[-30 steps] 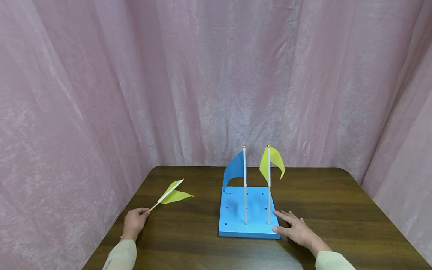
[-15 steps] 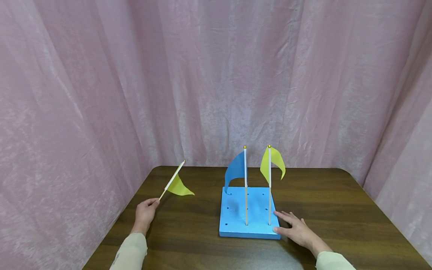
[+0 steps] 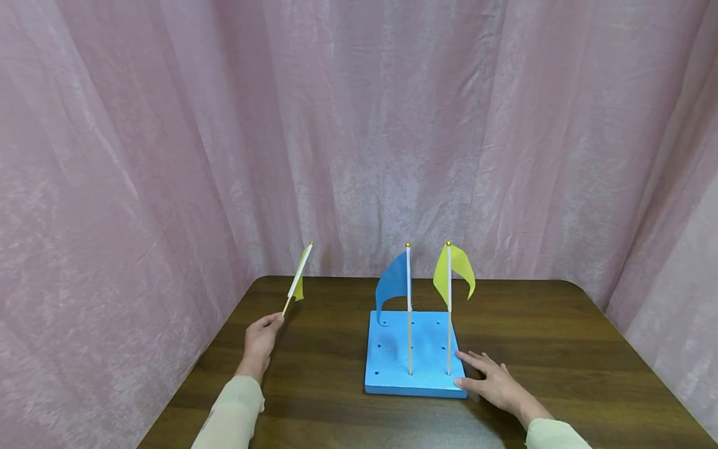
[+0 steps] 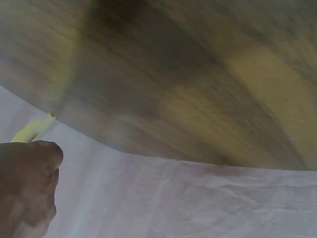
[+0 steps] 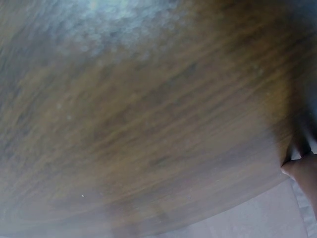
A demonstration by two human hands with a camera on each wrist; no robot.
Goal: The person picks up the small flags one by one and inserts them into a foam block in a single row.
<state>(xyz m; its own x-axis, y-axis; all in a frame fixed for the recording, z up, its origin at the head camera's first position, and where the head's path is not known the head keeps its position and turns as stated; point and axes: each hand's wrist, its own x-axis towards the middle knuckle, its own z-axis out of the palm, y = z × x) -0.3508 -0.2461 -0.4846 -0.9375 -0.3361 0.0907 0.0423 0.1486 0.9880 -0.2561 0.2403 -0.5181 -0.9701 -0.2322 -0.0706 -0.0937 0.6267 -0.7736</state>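
Note:
In the head view my left hand point(image 3: 260, 342) pinches the lower stick of a small yellow flag point(image 3: 299, 278), raised over the table's left side and leaning right at the top. The left wrist view has the hand point(image 4: 27, 186) at its lower left with part of the flag point(image 4: 30, 130) above it. A light-blue square board point(image 3: 392, 362) with rows of holes lies mid-table. Two flags stand upright in its front holes: a blue flag point(image 3: 392, 280) and another yellow flag point(image 3: 462, 268). My right hand point(image 3: 496, 383), fingers extended, touches the board's right edge with its fingertips and thumb.
The dark wood table point(image 3: 538, 324) has rounded far corners. Behind and beside it hang pink curtains point(image 3: 359, 137). Both standing flags rise well above the board, between my two hands.
My left hand has moved right and away from me, lifting the yellow flag from low over the table to a steeper tilt. My right hand stays at the board.

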